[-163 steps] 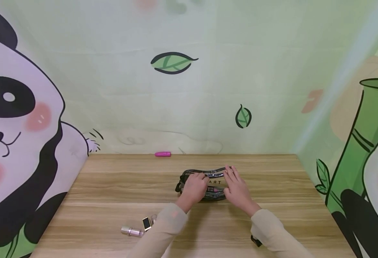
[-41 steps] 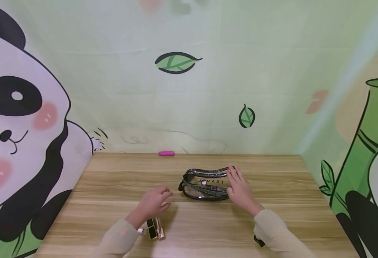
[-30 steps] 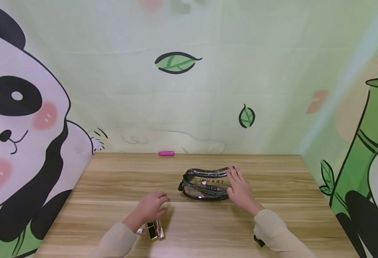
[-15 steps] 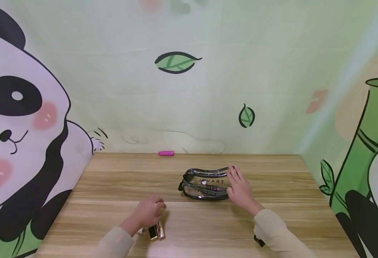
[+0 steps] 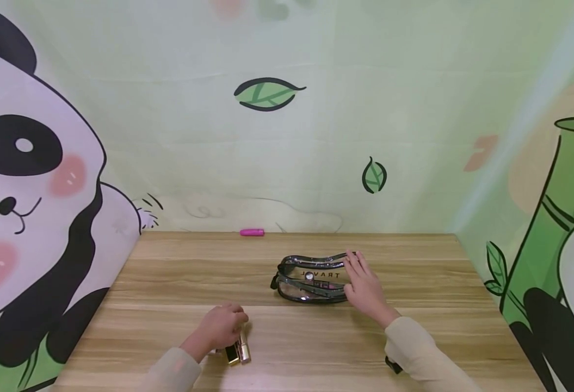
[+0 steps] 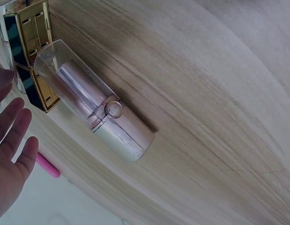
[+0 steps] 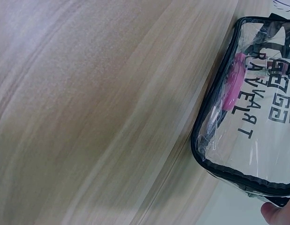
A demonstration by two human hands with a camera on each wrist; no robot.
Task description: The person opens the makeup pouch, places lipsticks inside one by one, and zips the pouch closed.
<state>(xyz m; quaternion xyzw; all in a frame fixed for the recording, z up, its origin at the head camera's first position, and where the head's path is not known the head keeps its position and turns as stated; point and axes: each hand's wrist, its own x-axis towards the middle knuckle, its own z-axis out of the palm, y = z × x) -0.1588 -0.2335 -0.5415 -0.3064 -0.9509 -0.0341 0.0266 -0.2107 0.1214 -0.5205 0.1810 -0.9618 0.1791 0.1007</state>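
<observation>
My left hand [image 5: 220, 326] hovers low over a group of lipsticks, fingers loosely bent. A black-and-gold lipstick [image 5: 232, 356] and a gold-based one [image 5: 244, 351] lie partly under it. In the left wrist view a clear-capped silvery-pink lipstick [image 6: 123, 136] lies on its side, with the fingers [image 6: 16, 124] apart from it. Whether a fingertip touches the black-and-gold one I cannot tell. My right hand [image 5: 366, 286] rests, fingers straight, on the right end of a clear toiletry bag [image 5: 316, 296] with black edging. Its top gapes, and items including a pink one [image 7: 234, 82] are inside.
A magenta tube [image 5: 252, 232] lies at the table's back edge against the printed panda backdrop [image 5: 179, 136]. A small black object [image 5: 393, 365] shows below the right sleeve. The wooden table [image 5: 316, 348] runs around the bag.
My left hand has left the bag, then come down and back toward the lipsticks over the last second. The right hand has stayed at the bag's end, and the bag lies still.
</observation>
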